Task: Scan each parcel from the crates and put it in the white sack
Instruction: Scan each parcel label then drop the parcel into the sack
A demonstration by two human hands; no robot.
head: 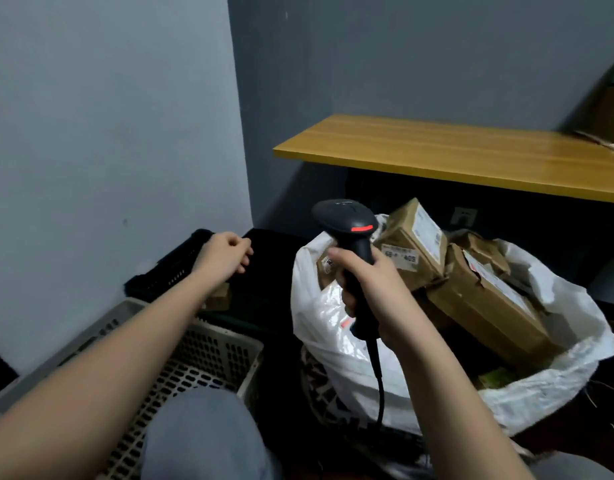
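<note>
A: Hands, at that moment?

B: My right hand (371, 289) was wrapped around the grip of the black scanner (354, 244), head upright, red bar lit, its cable (376, 382) hanging below my wrist. My left hand (226, 252) held nothing, fingers loosely curled, stretched out over the black crate (181, 265).

A: Crates?

B: Grey perforated crate (208, 355) sat nearest, under my left forearm, next to my knee (201, 434). The black one was just past it, against the wall. One brown parcel (219, 296) showed in it, under my left wrist.

A: Sack?

B: White sack (336, 341) stood open right behind my right hand, stuffed with cardboard parcels (485, 303) with labels up. The top box (414, 237) poked above the rim, just beyond the scanner head.

A: Further out?

B: Wooden shelf (454, 154) on the wall, above and beyond the sack.
</note>
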